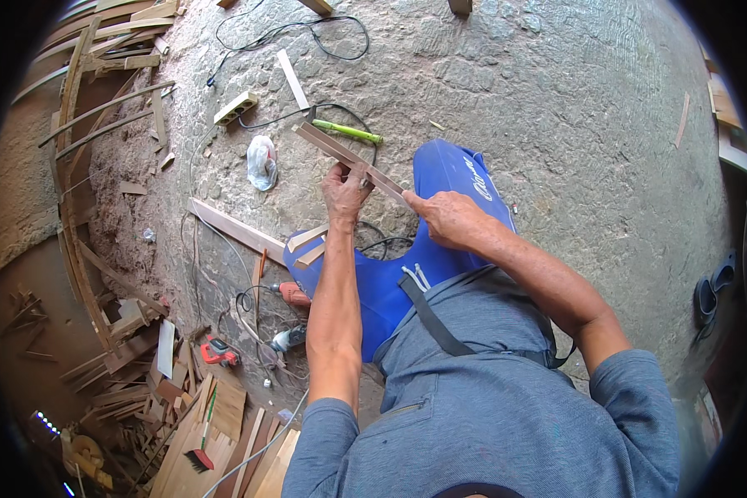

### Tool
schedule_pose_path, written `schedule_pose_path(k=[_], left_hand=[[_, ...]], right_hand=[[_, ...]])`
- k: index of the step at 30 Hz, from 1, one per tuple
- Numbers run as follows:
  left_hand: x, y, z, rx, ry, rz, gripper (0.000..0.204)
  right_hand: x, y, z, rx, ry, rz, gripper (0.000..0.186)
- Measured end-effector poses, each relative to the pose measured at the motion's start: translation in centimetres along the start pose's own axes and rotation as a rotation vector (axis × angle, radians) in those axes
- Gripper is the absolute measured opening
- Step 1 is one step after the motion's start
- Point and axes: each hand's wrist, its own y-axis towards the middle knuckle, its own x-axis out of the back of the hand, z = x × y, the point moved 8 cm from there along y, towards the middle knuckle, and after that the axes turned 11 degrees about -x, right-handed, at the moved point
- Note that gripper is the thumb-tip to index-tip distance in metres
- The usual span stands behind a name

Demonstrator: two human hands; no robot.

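A narrow wooden strip (329, 147) slants in front of me, above the ground. My left hand (344, 195) is closed around its middle from below. At the strip's near right end, the fingers of my right hand (452, 217) are closed on it, with the index finger along the wood. Whether it is one strip or two laid together, I cannot tell. Two short wood pieces (309, 244) rest on my left thigh, beside my left forearm. Just beyond the strip lies a hammer (349, 131) with a bright green handle.
A power strip (236, 109), a plastic bag (261, 163) and a long board (236, 232) lie on rough ground to the left. Nearer are a red drill (293, 293), a red power tool (219, 353), cables and a brush (199, 458) among wood scraps. Sandals (707, 297) sit far right.
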Motion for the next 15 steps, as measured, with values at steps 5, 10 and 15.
schedule_pose_path(k=[5, 10, 15], left_hand=[[-0.5, 0.0, 0.4, 0.002, -0.008, 0.006, 0.015], [-0.3, -0.8, 0.9, 0.003, -0.002, 0.002, 0.017], [-0.4, -1.0, 1.0, 0.022, -0.017, -0.008, 0.016]], right_hand=[[0.0, 0.2, 0.4, 0.023, 0.002, -0.016, 0.05], [0.6, 0.2, -0.9, 0.044, -0.003, 0.012, 0.059], [-0.2, -0.4, 0.6, 0.006, 0.028, 0.03, 0.043]])
